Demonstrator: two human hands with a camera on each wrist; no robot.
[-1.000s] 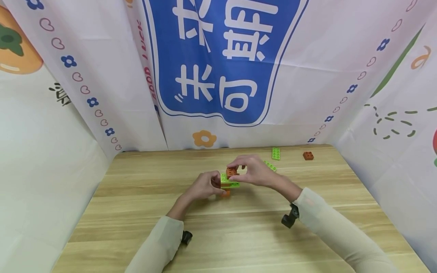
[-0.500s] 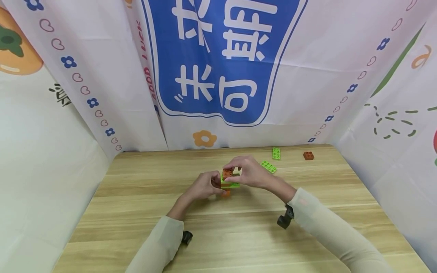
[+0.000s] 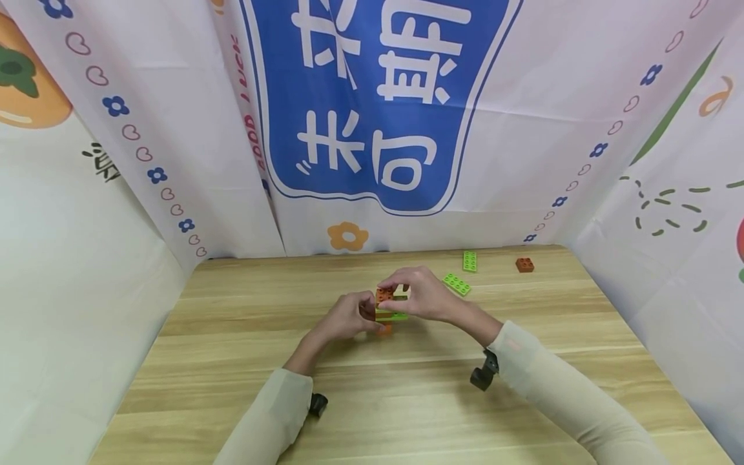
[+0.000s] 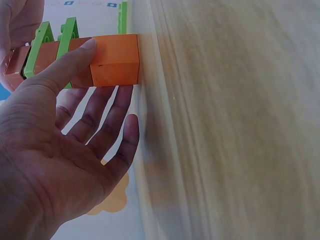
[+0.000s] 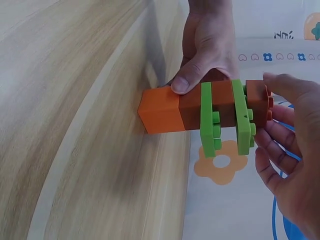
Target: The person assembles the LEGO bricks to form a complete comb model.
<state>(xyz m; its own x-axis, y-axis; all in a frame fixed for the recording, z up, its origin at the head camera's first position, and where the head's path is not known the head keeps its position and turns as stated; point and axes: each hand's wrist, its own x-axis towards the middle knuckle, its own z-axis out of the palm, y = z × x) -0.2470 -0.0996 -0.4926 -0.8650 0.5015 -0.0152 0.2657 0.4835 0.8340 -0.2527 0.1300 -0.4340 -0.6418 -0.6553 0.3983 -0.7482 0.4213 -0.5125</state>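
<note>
A toy-brick tower stands on the table: an orange block (image 5: 162,111) at its foot, then brown bricks alternating with two green plates, the lower plate (image 5: 207,120) and the upper plate (image 5: 243,120), which jut out to one side. My left hand (image 3: 347,316) grips the tower low down, its thumb across the orange block and the brown brick above it. At the top, my right hand (image 3: 427,294) pinches a brown brick (image 5: 256,100) between thumb and fingers. That brick sits right at the upper green plate, lined up with the column, studs facing up.
Two loose green plates lie right of the hands, one plate (image 3: 456,284) nearer and another plate (image 3: 469,261) by the back edge. A single brown brick (image 3: 525,265) lies farther right. A printed cloth (image 3: 360,226) hangs behind the wooden table (image 3: 395,400).
My right hand has moved left and slightly down with the brown brick, bringing it over the tower's column. The nearer loose green plate has come fully into view. My left hand stays put.
</note>
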